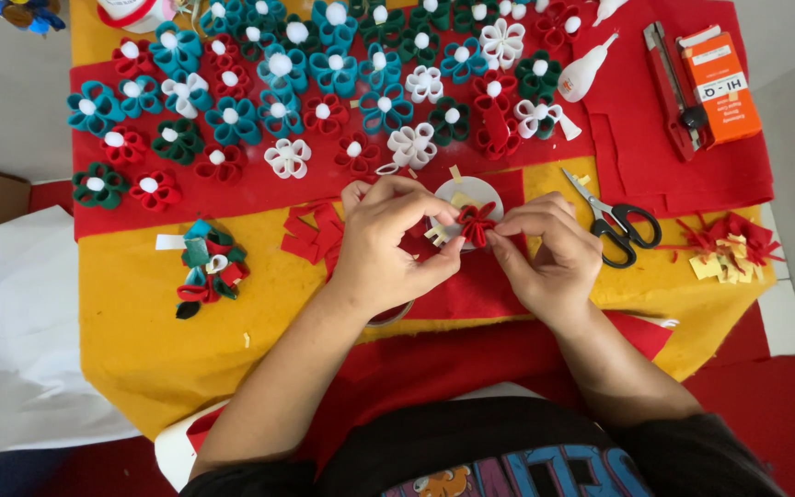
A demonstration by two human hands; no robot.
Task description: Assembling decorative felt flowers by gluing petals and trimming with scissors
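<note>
My left hand and my right hand meet over the middle of the work surface, both pinching a small red felt flower between their fingertips. The flower is half formed, with looped petals. Just behind it lies a round white dish with small yellow scraps. Red felt strips lie to the left of my left hand. Black-handled scissors rest to the right of my right hand.
Several finished felt flowers in red, teal, green and white cover the red felt at the back. A pile of folded petals lies on yellow felt. Glue bottle, red cutter, orange box, felt scraps at right.
</note>
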